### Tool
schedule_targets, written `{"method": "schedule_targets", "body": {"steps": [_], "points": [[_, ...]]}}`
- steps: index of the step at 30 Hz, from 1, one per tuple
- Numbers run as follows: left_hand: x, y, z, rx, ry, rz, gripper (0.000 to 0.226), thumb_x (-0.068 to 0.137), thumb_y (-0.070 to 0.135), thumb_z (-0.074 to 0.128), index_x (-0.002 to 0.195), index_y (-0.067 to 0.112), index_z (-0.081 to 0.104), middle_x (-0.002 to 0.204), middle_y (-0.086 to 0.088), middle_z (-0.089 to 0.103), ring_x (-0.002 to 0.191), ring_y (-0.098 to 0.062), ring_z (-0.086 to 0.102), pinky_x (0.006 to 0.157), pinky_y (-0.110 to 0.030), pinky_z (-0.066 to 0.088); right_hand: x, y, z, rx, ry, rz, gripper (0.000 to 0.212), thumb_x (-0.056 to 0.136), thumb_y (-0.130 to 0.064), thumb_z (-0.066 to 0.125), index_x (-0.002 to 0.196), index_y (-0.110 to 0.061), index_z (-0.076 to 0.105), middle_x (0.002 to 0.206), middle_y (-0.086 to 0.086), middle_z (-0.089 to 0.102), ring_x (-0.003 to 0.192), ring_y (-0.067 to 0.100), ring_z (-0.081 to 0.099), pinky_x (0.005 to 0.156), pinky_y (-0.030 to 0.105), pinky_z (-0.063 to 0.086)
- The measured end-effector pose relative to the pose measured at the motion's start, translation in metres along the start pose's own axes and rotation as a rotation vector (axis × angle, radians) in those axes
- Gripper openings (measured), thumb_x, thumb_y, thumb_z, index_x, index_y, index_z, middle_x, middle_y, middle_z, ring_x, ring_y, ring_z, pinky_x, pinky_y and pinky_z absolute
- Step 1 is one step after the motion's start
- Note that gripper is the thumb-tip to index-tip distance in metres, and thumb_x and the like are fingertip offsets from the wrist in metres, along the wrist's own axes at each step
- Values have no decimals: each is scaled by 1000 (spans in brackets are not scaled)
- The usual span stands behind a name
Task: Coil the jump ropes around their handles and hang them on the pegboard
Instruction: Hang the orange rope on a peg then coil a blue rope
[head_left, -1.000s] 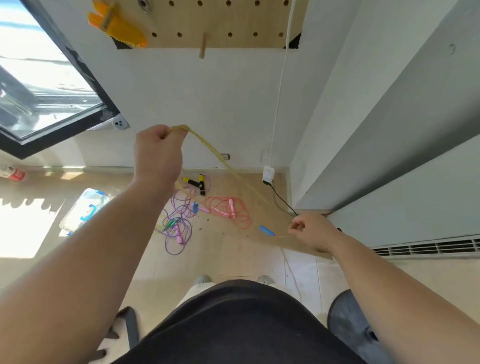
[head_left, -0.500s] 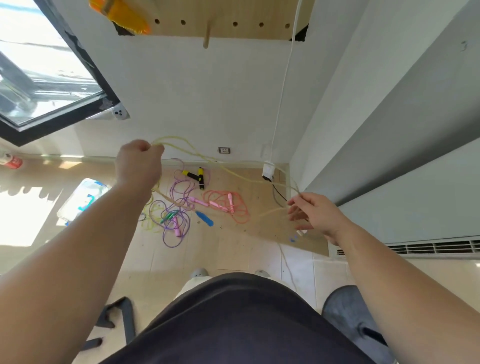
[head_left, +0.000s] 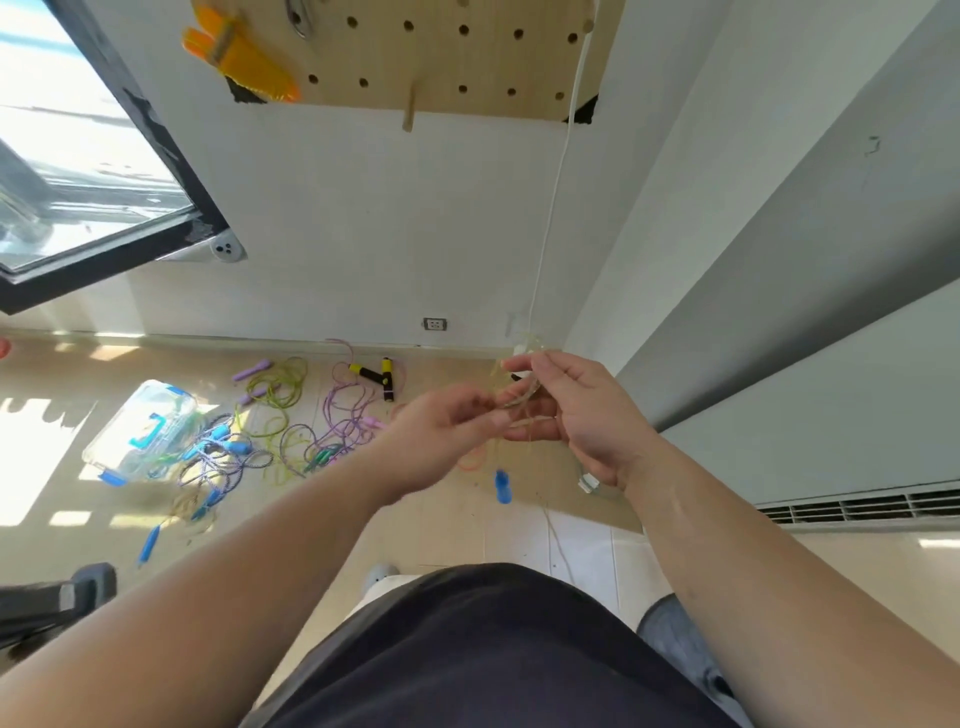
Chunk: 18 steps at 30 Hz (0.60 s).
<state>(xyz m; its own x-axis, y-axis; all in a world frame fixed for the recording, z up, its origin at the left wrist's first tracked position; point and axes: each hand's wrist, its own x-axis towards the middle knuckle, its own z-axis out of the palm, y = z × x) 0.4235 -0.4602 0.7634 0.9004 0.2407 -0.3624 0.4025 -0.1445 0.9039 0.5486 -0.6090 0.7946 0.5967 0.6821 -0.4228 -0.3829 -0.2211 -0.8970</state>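
A: Whereabouts of the pale yellow rope?

B: Bunched in mid-air between the left hand and the right hand, well above the floor. Below the pegboard and apart from it.

A: Why held up there rather than worked on the ground?

B: Likely kept clear of the tangle down there, namely the purple rope, the green rope and the blue braided rope, so as not to snag. Likely also gathered short for winding, with one blue handle left dangling beneath the hands.

A: And the fingers?

B: Right: half open, thumb on top, fingers loosely bent, several loops caught between thumb and fingers. Left: curled, tips brought against the same bundle and seemingly pinched on a strand. Blurred, so not certain.

A: Look of the rope itself?

B: Thin, pale, nearly see-through against the wood. Slack, looped unevenly, a few strands sprung up above the right thumb. Not yet wound on any handle, judged from that. Second handle not made out.

A: And the hanging spot?

B: Wooden peg stuck out at the board's lower edge, nothing on it, so reckoned the likely target. Orange item hung at the board's left.
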Motion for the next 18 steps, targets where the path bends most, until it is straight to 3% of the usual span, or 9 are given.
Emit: {"method": "schedule_targets", "body": {"steps": [3,5,8,13,15,18], "points": [[5,-9,3,74,111,31,33,85,56,58,82,23,61,71,1,62,70,-18,59,76,-42,51,1,0,0,-65,61,5,35,109,-25,41,107,-5,69,93,16,70,80,25,70,74,44,62],[5,-8,0,78,175,29,41,85,57,58,78,17,57,67,4,51,66,-15,49,70,-45,52,2,1,-4,-189,156,11,36,109,-26,42,99,-6,71,90,10,71,79,22,69,70,40,59],[7,-7,-6,76,256,47,32,99,35,60,72,20,54,57,15,48,58,-10,45,63,-40,47,3,3,-11,-238,319,29,38,107,-28,45,87,-4,67,86,10,74,76,22,70,72,43,59],[8,-10,-14,38,374,-8,37,105,28,52,69,18,46,60,13,41,57,-9,37,62,-31,33,6,-5,-31,311,404,60,32,107,-23,42,80,-11,55,82,17,73,82,30,74,85,48,60],[9,-17,-17,-25,475,-83,35,105,27,49,73,12,45,63,5,36,56,-13,32,59,-31,29,7,-7,-42,517,395,80,29,105,-23,44,78,-15,53,63,7,59,60,24,65,72,43,62],[10,-27,-24,16,554,-145,34,104,30,48,87,1,53,61,3,34,52,-15,29,54,-30,27,10,-7,-60,519,459,118,29,100,-21,50,71,-19,52,59,-3,34,46,12,34,48,25,50]]}}
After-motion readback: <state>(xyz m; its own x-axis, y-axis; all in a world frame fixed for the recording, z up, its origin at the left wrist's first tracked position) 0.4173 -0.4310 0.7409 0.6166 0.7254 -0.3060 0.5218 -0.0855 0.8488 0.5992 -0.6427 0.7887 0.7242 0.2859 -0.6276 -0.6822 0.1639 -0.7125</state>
